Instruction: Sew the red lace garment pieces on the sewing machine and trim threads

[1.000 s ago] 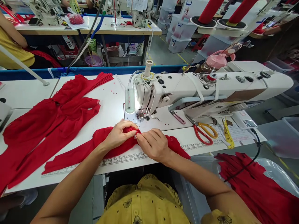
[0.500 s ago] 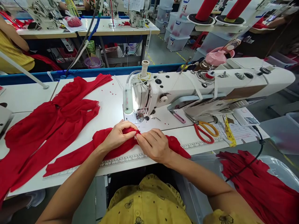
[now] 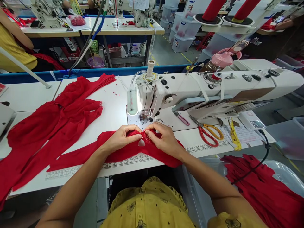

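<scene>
A piece of red fabric [image 3: 128,148] with a lacy edge lies along the front of the white sewing table. My left hand [image 3: 124,137] pinches its upper edge between thumb and fingers. Close beside it, my right hand [image 3: 163,137] pinches the same edge, and a small gap in the cloth shows white table between the two. Just behind my fingertips stands the sewing machine [image 3: 163,91], its presser foot [image 3: 143,117] lit by a lamp. No cloth lies under the foot.
More red garment pieces [image 3: 54,120] are spread on the left. Scissors [image 3: 206,129], a pink-handled tool [image 3: 181,118] and a yellow tape measure [image 3: 234,134] lie to the right. A clear bin [image 3: 282,171] with red fabric stands at lower right. Another person [image 3: 16,44] sits at far left.
My right hand has shifted up and turned, its fingers now on the fabric's upper edge. The cloth between my hands has spread flatter, and a gap shows there.
</scene>
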### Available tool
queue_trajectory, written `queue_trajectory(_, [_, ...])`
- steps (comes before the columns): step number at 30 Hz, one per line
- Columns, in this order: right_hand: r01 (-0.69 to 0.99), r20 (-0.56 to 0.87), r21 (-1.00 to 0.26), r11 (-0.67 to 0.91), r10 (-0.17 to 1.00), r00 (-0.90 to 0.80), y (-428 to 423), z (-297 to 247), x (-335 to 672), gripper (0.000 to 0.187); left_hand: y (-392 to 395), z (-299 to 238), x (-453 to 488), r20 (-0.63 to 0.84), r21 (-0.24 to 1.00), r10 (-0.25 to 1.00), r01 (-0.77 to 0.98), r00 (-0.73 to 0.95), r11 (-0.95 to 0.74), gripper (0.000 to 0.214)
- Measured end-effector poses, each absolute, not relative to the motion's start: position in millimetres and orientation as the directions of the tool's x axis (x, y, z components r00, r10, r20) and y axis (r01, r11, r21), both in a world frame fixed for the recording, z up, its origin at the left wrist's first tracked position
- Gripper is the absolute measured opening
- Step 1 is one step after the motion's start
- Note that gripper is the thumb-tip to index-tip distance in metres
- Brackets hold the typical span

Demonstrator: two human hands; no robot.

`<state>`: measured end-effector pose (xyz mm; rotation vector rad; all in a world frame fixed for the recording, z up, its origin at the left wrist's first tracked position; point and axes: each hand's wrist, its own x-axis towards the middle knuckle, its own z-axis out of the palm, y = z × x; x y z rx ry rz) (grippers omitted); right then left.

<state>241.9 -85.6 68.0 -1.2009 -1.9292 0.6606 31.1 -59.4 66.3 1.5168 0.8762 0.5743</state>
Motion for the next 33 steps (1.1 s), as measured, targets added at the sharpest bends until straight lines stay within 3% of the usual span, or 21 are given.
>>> queue_trajectory(33, [0.549,0.365,-0.699,0.459,0.889,-0.277,-85.2,65.6,242.4,0.012,-58.7,63.4,31.7,-0.148,0.975,0.807,0.222,0.572,0.021,0.021])
